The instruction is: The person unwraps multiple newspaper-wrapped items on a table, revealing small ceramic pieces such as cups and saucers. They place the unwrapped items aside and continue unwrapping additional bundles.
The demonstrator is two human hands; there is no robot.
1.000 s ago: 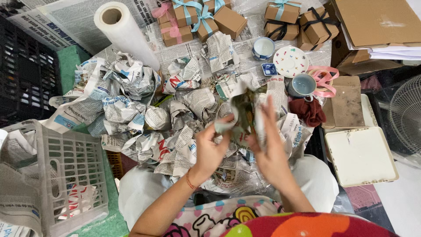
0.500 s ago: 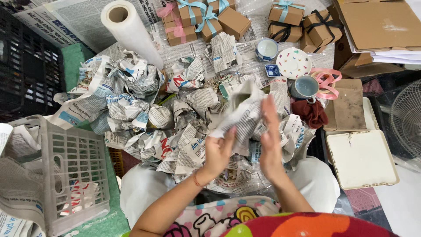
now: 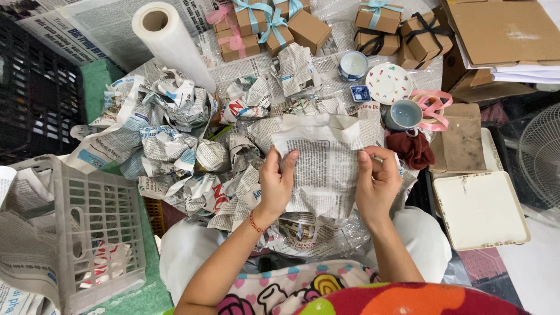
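Over the lap | left hand (image 3: 276, 185) and right hand (image 3: 376, 182) pinch newspaper sheet (image 3: 324, 169) edges | step: likely wrapping; next needs firm folding.

grey printed newspaper (image 3: 326, 169), pink-spotted white saucer (image 3: 388, 83)

Both hands (image 3: 275, 182) (image 3: 378, 181) hold a newspaper sheet (image 3: 324, 160) spread above crumpled newspaper wads (image 3: 175, 125).

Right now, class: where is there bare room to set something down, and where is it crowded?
Free: the white tray right of the right hand, and the brown board above it. Crowded: crumpled newspaper bundles left of the left hand; gift boxes and cups beyond the held newspaper sheet.
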